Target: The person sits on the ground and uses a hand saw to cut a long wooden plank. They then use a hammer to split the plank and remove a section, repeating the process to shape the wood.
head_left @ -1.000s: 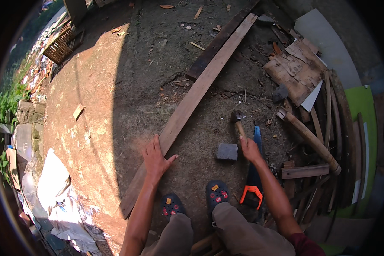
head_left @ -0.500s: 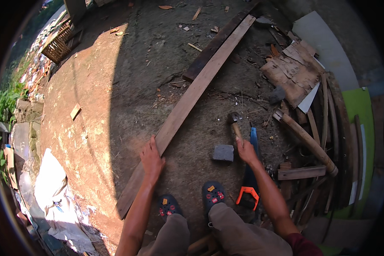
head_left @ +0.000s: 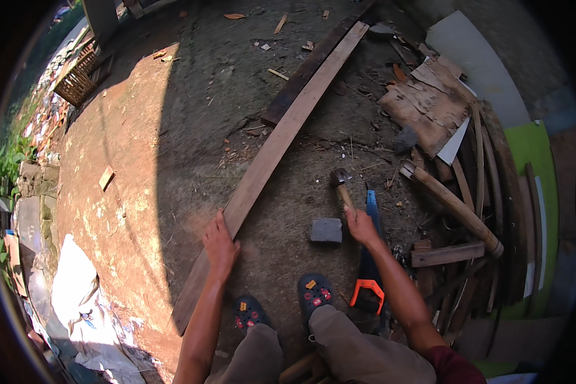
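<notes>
A long wooden plank lies slantwise over the ground, from the lower left up toward the far right. My left hand grips its near part, thumb along the right edge and fingers on the board. In my right hand is a hammer, held by its wooden handle with the head pointing away from me. Left of that hand a grey block sits on the ground. A handsaw with a blue-tipped blade and an orange-edged handle lies beneath and beside my right forearm.
A dark beam lies along the plank's far part. At the right are a wooden pole, a short wood offcut, a peeling board and stacked timber. A white sack lies at left; a slatted crate stands farther off.
The whole view has shifted slightly, so things appear a little farther left. Both hands keep their holds, and the hammer stays in about the same place beside the grey block.
</notes>
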Available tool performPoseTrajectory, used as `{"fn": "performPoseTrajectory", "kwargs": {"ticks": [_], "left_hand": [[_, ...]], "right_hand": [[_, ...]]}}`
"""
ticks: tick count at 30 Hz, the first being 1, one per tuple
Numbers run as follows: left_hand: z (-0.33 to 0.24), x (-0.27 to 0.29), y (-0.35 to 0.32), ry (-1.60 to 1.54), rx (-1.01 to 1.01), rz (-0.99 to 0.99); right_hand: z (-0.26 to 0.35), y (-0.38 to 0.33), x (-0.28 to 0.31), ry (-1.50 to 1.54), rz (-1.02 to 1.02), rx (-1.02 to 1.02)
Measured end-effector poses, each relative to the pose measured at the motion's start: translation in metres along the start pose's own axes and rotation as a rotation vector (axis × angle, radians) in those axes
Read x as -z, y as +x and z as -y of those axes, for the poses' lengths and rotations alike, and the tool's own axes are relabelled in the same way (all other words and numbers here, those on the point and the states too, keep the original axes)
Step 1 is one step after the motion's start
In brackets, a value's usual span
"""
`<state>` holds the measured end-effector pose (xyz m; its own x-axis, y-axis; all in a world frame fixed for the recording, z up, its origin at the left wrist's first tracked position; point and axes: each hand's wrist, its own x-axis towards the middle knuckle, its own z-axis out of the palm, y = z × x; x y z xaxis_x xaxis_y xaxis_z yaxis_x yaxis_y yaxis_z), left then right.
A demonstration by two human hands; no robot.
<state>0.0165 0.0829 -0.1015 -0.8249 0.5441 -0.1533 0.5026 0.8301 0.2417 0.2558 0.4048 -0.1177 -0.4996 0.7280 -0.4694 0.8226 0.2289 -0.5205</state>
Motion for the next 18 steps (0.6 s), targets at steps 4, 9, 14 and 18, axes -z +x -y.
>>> {"fn": "performPoseTrajectory", "kwargs": {"ticks": [4, 9, 14, 18], "left_hand": [[0.0004, 0.0001, -0.0011, 0.010, -0.019, -0.015], [-0.0013, 0.0017, -0.0009, 0.036, -0.019, -0.008], [-0.0035, 0.0056, -0.0005, 0.030, -0.020, -0.006], [-0.0028, 0.0056, -0.0007, 0.009, -0.025, -0.010]], "right_hand": [[0.0015, -0.0002, 0.0016, -0.005, 0.016, 0.006], [0.0007, 0.0009, 0.0010, -0.023, 0.019, -0.004], [0.0005, 0.0002, 0.0009, -0.015, 0.012, 0.017], [-0.0031, 0.0005, -0.0027, -0.020, -0.034, 0.043]]}}
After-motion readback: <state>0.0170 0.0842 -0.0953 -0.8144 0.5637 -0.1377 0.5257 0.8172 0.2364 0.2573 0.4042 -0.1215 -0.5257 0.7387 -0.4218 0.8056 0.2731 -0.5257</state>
